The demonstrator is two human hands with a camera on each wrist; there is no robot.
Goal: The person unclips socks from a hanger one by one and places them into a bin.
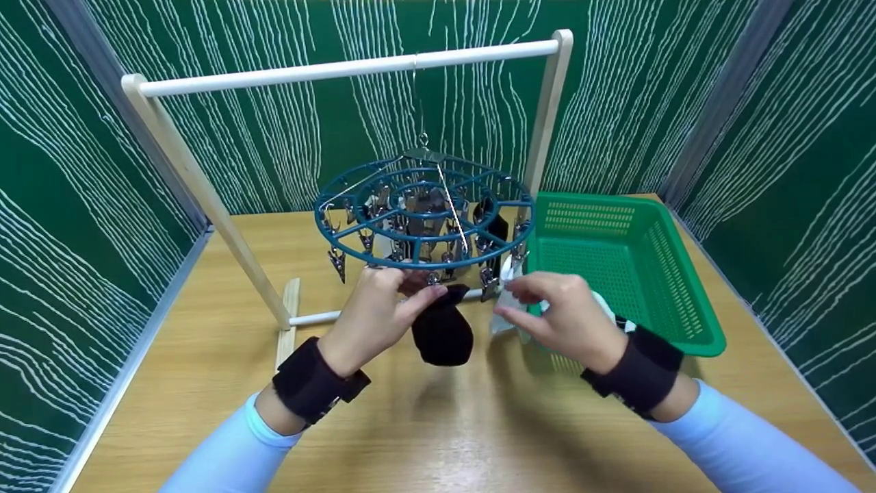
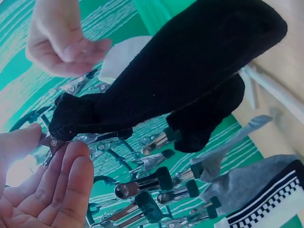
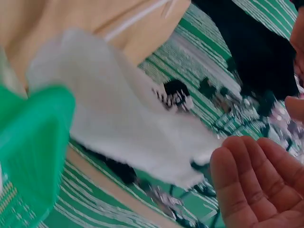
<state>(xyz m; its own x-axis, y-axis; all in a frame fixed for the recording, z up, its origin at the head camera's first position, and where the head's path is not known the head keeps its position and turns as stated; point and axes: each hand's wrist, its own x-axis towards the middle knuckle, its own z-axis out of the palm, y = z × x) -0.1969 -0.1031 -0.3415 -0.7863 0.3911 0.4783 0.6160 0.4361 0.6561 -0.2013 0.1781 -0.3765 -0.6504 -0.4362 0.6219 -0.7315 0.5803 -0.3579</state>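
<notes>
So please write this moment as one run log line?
left hand: pinches clip holding black sock | right hand: holds white sock at round blue clip hanger | green plastic basket: right

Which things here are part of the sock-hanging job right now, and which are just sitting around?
In use:
left hand at a clip holding the black sock
right hand touching the white sock
round clip hanger
wooden rail bearing it

Just about:
green basket
table
grey checkered sock, already clipped
</notes>
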